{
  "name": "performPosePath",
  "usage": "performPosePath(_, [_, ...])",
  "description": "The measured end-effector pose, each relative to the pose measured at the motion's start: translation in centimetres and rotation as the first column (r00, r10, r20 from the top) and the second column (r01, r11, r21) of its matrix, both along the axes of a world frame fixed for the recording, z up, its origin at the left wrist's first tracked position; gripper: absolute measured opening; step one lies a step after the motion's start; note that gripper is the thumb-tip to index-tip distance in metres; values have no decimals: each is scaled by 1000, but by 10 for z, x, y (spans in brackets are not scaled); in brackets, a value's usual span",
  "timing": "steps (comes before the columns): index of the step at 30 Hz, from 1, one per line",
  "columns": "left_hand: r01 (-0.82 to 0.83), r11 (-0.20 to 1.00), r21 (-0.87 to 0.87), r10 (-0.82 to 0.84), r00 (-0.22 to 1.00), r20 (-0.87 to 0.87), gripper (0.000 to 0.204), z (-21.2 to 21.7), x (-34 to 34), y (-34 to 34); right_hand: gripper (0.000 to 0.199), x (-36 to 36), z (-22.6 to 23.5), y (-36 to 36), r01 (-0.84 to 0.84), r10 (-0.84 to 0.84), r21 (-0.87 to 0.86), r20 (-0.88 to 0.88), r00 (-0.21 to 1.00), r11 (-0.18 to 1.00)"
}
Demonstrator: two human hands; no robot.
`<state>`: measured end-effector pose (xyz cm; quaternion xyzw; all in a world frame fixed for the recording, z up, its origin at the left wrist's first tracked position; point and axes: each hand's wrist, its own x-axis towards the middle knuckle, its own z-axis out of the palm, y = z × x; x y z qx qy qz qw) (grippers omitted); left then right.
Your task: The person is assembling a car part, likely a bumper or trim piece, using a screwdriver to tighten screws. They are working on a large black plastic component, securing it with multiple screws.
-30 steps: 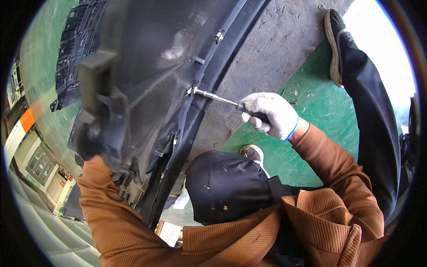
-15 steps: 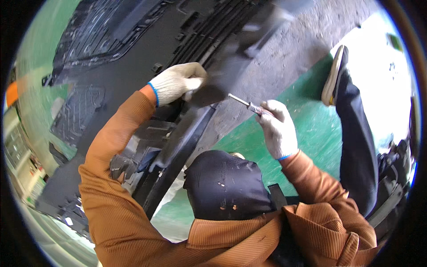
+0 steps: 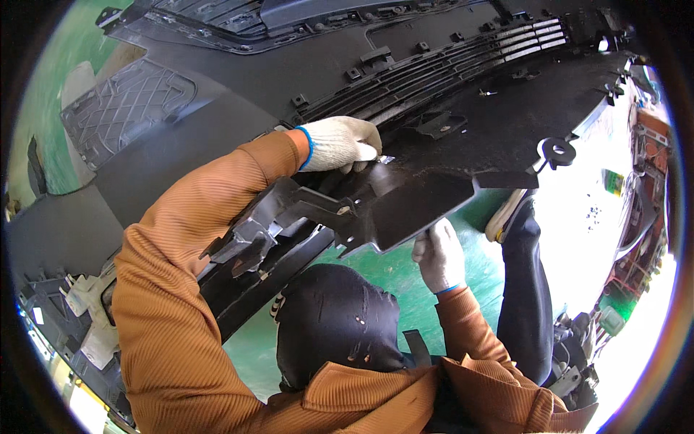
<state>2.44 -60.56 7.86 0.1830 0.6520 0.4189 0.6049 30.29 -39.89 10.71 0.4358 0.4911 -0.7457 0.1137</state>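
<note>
Head view: my left hand (image 3: 340, 145), in a white knit glove, sits on the black panel (image 3: 499, 134). Fingers curl in, thumb close to the forefinger; a small shiny piece (image 3: 387, 159) shows right at the tips. Cannot tell if I pinch it or just touch beside it.

My right hand (image 3: 441, 260), also gloved, is below, at the near edge of the flap (image 3: 423, 210) that sticks out from the panel toward me. Fingertips go out of sight at that edge, so cannot tell whether they are clamped on the flap, on something else, or apart.

Main relation: the panel's long axis runs from lower left up to upper right, slanting across in front of me. From the left hand, most of it lies to the right and slightly up; from the right hand, it lies up and away. The left hand is nearer the shiny piece; the right is nearer the flap, with the flap between both hands.

Around: ridged black bars (image 3: 434, 83) just beyond the left hand, a ring-shaped tab (image 3: 557, 152) at the panel's right edge, a long dark strip (image 3: 249, 293) left of my knee (image 3: 336, 318), green floor (image 3: 249, 354) below.
</note>
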Motion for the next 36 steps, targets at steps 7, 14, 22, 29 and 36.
performPosePath(7, [64,997,37,-59,990,-126,28,9,-3,-3,32,1,-13,-1,-324,620,925,138,772,198])
performPosePath(14, [-4,999,43,10,993,-121,26,0,1,-6,17,-1,-16,10,-397,487,441,-108,867,805])
performPosePath(22, [24,999,43,-18,991,-136,26,-3,1,-5,18,-4,-10,2,-522,653,738,147,743,428])
performPosePath(29, [-11,998,57,17,993,-116,24,-5,5,-4,23,-8,-15,9,-627,803,752,240,545,201])
performPosePath(36, [6,996,90,8,988,-151,24,-8,1,-4,20,-35,-36,44,-745,907,520,-199,371,418])
